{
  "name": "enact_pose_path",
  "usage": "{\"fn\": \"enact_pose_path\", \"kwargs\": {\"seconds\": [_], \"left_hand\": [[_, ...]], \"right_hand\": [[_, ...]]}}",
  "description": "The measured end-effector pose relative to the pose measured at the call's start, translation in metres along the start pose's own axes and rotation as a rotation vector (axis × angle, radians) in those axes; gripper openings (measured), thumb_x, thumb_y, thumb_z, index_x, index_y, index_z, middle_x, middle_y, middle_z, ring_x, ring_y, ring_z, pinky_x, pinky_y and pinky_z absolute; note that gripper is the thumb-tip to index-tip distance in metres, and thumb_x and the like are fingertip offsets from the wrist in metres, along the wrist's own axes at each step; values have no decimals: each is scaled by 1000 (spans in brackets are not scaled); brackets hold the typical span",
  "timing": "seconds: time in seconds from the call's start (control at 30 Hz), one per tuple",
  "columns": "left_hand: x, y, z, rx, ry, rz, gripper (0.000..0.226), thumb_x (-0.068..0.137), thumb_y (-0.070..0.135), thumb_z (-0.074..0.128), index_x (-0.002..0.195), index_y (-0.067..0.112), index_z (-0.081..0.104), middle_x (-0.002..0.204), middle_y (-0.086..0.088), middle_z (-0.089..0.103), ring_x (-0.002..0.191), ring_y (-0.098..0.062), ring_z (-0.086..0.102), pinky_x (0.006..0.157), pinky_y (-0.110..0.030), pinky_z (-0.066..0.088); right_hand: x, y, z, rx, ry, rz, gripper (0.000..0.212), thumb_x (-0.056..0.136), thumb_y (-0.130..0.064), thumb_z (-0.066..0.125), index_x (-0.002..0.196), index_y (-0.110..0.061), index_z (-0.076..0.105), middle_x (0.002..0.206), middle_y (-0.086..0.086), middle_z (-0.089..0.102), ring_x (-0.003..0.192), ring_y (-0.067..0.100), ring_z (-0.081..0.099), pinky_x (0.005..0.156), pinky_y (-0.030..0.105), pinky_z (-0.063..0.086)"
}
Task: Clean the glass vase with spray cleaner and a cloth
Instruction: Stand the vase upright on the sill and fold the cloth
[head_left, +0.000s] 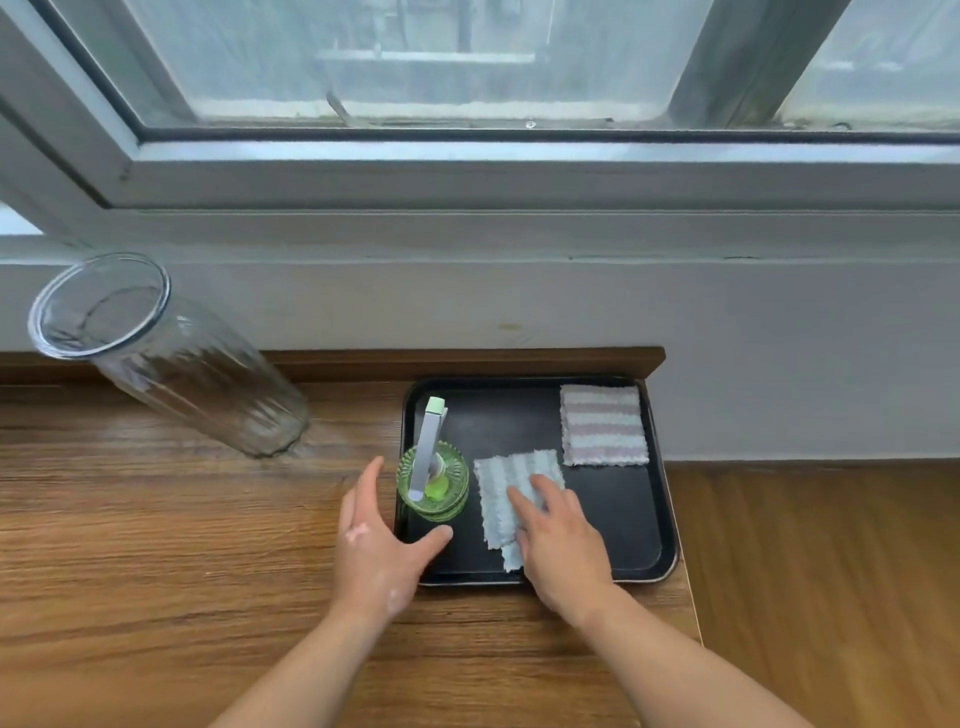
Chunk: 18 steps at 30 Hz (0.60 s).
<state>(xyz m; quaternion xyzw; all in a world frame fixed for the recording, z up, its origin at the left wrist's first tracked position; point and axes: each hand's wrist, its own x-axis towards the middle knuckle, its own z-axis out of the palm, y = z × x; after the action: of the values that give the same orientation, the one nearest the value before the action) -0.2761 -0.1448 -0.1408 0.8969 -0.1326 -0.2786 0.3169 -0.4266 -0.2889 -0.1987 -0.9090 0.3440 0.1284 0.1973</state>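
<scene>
right hand (563, 545) fingers (525, 508) on cloth (497, 480) | left hand (374, 551) near bottle (434, 486), seemingly apart

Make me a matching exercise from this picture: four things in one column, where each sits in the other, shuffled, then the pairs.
1. tall ribbed clear glass vase
2. green ribbed spray bottle
3. grey-blue striped cloth
4. pink-and-white striped cloth

A. far right corner of the black tray
B. under the right hand
C. on the wooden table, off the tray
D. tray's left side, beside the left hand

Pairs: 1-C, 2-D, 3-B, 4-A
</scene>
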Motion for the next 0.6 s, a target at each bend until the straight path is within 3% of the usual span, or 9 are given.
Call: {"fn": "enact_pose_path", "kwargs": {"seconds": [0.13, 0.23, 0.43, 0.6], "left_hand": [[23, 10, 10, 2, 3, 192, 101, 61, 25, 98, 148, 29, 47, 134, 9, 56, 121, -8, 51, 109, -27, 43], [35, 17, 17, -35, 7, 244, 87, 59, 18, 99, 135, 26, 59, 115, 11, 63, 105, -8, 59, 99, -23, 48], [73, 39, 21, -69, 57, 244, 87, 64, 22, 97, 140, 25, 56, 129, 8, 62, 117, -12, 57, 107, -29, 47], [107, 58, 24, -65, 60, 286, 87, 62, 17, 96, 140, 21, 57, 128, 5, 63, 115, -13, 58, 99, -18, 40]], "right_hand": [[31, -1, -8, 17, 51, 84, 56, 101, -24, 50, 153, -32, 31, 160, 2, 23, 141, 27, 30, 92, 39, 53], [57, -6, -17, 19, 78, 103, 62, 97, -17, 56, 153, -27, 33, 160, 6, 25, 141, 31, 31, 95, 40, 51], [89, -7, -26, 35, 88, 111, 65, 94, -11, 59, 153, -25, 36, 158, 8, 28, 139, 32, 32, 101, 40, 47], [90, -3, -26, 60, 81, 110, 67, 92, -8, 56, 154, -25, 36, 159, 8, 27, 140, 31, 30, 103, 39, 46]]}}
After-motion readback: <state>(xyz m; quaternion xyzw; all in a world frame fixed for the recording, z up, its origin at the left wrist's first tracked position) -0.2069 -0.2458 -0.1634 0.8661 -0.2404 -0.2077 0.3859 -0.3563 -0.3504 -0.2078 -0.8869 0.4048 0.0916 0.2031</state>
